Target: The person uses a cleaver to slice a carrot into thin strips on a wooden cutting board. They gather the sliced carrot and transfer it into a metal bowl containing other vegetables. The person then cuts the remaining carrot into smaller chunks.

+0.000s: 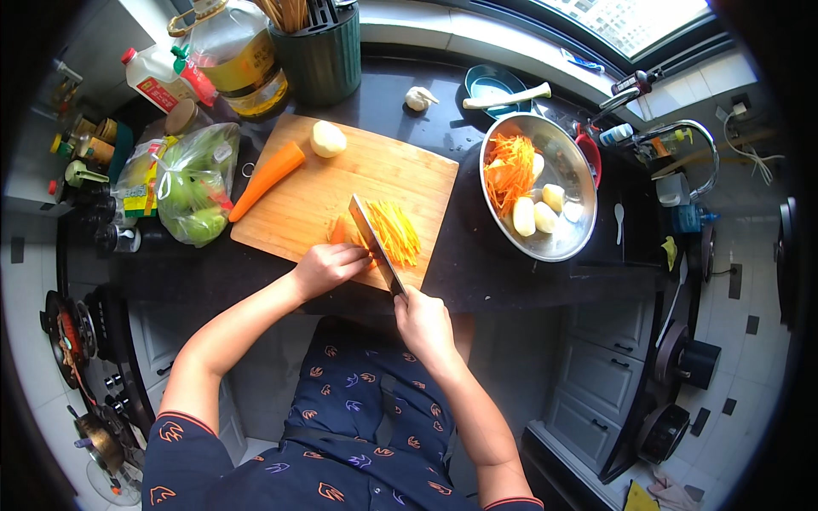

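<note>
My right hand [423, 324] grips the handle of a kitchen knife [375, 243], its blade standing over the wooden cutting board [409, 162] near the front edge. Against the blade's left side, my left hand [332, 266] presses with bent fingers on carrot slices [341, 228], most of them hidden under the fingers. A pile of carrot shreds [394, 234] lies just right of the blade. Farther back on the board rest a peeled potato [328, 139] and a thick piece of carrot [267, 180] with a cut end.
Right of the board, a steel bowl [581, 170] holds carrot shreds and several peeled potatoes. Behind are a garlic bulb [419, 98] and a teal dish [494, 83]. Bagged green vegetables [194, 183], an oil jug [239, 51] and a knife block [317, 64] stand left. A faucet [703, 140] is far right.
</note>
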The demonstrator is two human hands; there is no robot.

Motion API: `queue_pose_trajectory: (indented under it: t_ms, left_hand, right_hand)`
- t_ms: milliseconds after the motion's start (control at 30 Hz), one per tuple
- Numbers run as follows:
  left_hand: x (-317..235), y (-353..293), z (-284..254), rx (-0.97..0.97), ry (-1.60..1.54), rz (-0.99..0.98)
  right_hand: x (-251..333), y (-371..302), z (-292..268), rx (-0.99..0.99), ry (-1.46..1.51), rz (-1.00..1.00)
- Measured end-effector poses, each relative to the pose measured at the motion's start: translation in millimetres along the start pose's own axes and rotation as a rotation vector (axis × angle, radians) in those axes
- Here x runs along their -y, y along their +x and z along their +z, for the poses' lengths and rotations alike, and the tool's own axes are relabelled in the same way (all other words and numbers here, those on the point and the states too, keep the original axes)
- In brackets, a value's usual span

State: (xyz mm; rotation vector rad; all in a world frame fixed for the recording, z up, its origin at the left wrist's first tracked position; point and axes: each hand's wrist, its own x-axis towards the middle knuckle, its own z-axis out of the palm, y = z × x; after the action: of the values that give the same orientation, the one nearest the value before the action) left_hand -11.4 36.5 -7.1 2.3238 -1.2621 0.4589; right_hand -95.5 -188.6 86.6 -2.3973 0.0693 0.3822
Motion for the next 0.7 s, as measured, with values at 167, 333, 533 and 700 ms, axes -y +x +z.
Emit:
queue_pose_trajectory:
  t_ms: [167, 333, 533, 700]
  left_hand:
    - [7, 4, 4, 0.011, -0.011, 0.011]
    - [10, 2, 8, -0.006, 0.003, 0.024]
    - [8, 3, 7, -0.026, 0.005, 0.008]
    - [7, 9, 5, -0.059, -0.001, 0.006]
  right_hand:
    - [-4, -1, 1, -0.007, -0.001, -0.01]
    - [-1, -4, -5, 0.018, -0.022, 0.006]
    - [0, -8, -12, 0.048, -0.054, 0.012]
    - [-3, -4, 0, -0.001, -0.072, -0.017]
